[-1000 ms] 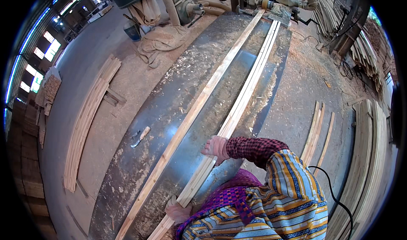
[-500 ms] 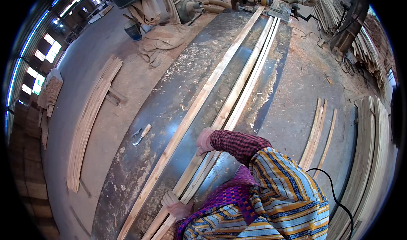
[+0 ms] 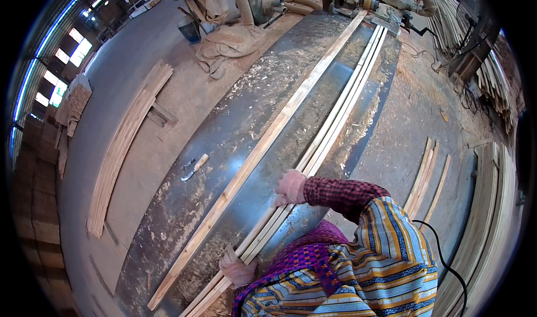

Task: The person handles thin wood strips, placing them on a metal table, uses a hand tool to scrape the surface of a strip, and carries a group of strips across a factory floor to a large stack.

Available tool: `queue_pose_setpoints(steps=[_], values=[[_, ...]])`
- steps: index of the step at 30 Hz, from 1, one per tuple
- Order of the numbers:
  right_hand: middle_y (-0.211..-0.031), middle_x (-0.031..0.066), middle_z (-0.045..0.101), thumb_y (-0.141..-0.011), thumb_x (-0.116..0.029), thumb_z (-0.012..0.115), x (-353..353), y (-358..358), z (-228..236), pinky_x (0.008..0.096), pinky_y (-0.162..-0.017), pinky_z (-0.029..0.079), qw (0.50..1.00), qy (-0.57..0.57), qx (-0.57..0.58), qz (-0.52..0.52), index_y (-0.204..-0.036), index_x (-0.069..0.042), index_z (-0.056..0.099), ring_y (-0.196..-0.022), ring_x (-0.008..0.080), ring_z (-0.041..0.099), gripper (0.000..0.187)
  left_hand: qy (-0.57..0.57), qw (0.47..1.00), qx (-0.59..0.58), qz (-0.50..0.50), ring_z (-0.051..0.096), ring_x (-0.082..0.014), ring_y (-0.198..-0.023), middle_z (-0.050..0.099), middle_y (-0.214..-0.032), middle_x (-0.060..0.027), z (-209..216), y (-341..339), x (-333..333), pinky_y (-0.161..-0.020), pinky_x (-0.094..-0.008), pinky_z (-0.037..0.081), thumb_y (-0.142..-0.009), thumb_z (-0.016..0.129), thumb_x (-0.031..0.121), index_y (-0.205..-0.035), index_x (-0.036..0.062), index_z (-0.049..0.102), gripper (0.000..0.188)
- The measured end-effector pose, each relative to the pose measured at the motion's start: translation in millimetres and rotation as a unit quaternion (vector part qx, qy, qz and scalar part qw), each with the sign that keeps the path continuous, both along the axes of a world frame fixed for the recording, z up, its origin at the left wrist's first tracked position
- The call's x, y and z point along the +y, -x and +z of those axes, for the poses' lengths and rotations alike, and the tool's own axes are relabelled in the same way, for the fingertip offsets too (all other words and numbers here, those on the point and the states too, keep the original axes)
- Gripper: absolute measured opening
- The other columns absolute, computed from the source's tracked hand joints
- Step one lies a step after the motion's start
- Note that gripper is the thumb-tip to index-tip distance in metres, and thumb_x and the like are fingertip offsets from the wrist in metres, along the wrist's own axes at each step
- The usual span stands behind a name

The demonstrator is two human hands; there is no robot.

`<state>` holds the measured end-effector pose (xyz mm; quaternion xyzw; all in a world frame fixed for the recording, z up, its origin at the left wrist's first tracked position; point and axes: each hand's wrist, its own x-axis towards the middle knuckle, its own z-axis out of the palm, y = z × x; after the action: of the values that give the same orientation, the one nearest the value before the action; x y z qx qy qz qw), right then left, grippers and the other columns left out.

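My right hand (image 3: 291, 187), in a pale pink glove, is closed over a bundle of long, thin wooden strips (image 3: 335, 110) at about mid-length. Lower down, my left hand (image 3: 238, 269), gloved too, wraps round the same strips near their close end. The strips lie side by side along the dark metal table (image 3: 235, 132), nearly touching one another. To their left, a single wider wooden board (image 3: 263, 141) runs roughly parallel, apart from both hands. My fingertips are partly hidden behind the strips.
A hooked hand tool with a wooden handle (image 3: 196, 167) lies left of the board. Machinery (image 3: 366, 1) stands at the table's far end. Stacked boards (image 3: 131, 143) rest at left, more timber (image 3: 484, 205) at right. A black cable (image 3: 442, 255) curves beside my apron.
The leftmost strip of the bundle has turned to show a narrower face and now lies close against the others. Both hands remain on the strips. The whole view has shifted slightly.
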<state>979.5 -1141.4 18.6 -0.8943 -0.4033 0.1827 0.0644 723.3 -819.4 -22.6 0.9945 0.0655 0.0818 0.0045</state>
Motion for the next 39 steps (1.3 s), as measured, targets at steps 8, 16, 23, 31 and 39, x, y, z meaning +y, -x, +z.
queue_pose_setpoints(steps=[8,16,23,31,39], values=[[-0.100,0.0132,0.075,-0.096,-0.058,0.058,3,-10,4,0.0490,-0.087,0.056,0.994,0.020,0.099,-0.043,-0.103,-0.014,0.077,-0.103,0.0352,0.071,0.049,0.028,0.992,0.124,0.019,0.063,-0.0327,-0.104,0.066,-0.109,-0.0109,20,-12,-4,-0.096,-0.0471,0.048,-0.057,0.086,0.056,-0.117,0.0080,0.063,0.080],[-0.122,0.0125,0.073,-0.094,-0.033,0.069,17,-139,15,0.0437,-0.100,0.052,0.983,0.025,-0.157,-0.095,-0.130,-0.012,0.068,-0.120,0.0297,0.068,0.042,0.043,0.991,0.128,0.014,0.061,-0.0315,-0.102,0.064,-0.104,-0.0090,34,-20,-4,-0.095,-0.0457,0.047,-0.055,0.087,0.058,-0.112,0.0080,0.063,0.080],[-0.116,0.0124,0.076,-0.080,-0.021,0.080,36,-209,-1,0.0427,-0.090,0.057,0.969,0.249,0.005,0.007,-0.114,-0.008,0.078,-0.110,0.0320,0.074,0.037,0.048,0.997,0.051,0.019,0.062,-0.0287,-0.093,0.064,-0.097,-0.0069,-7,-8,3,-0.086,-0.0429,0.046,-0.051,0.081,0.053,-0.104,0.0084,0.066,0.071],[-0.097,0.0180,0.075,-0.077,-0.035,0.080,191,-67,-2,0.0479,-0.080,0.061,0.967,0.039,0.142,0.208,-0.104,-0.006,0.078,-0.089,0.0367,0.074,0.039,0.102,0.968,0.224,0.041,0.064,-0.0313,-0.103,0.065,-0.112,-0.0096,16,-5,10,-0.092,-0.0470,0.049,-0.064,0.089,0.046,-0.138,0.0101,0.059,0.087],[-0.101,0.0147,0.068,-0.085,-0.043,0.075,149,-5,-31,0.0489,-0.081,0.055,0.973,-0.065,0.048,0.214,-0.099,-0.009,0.075,-0.097,0.0367,0.066,0.036,0.139,0.970,0.201,-0.004,0.065,-0.0269,-0.109,0.067,-0.113,-0.0066,23,-19,47,-0.100,-0.0428,0.048,-0.066,0.088,0.052,-0.125,0.0123,0.062,0.076]])
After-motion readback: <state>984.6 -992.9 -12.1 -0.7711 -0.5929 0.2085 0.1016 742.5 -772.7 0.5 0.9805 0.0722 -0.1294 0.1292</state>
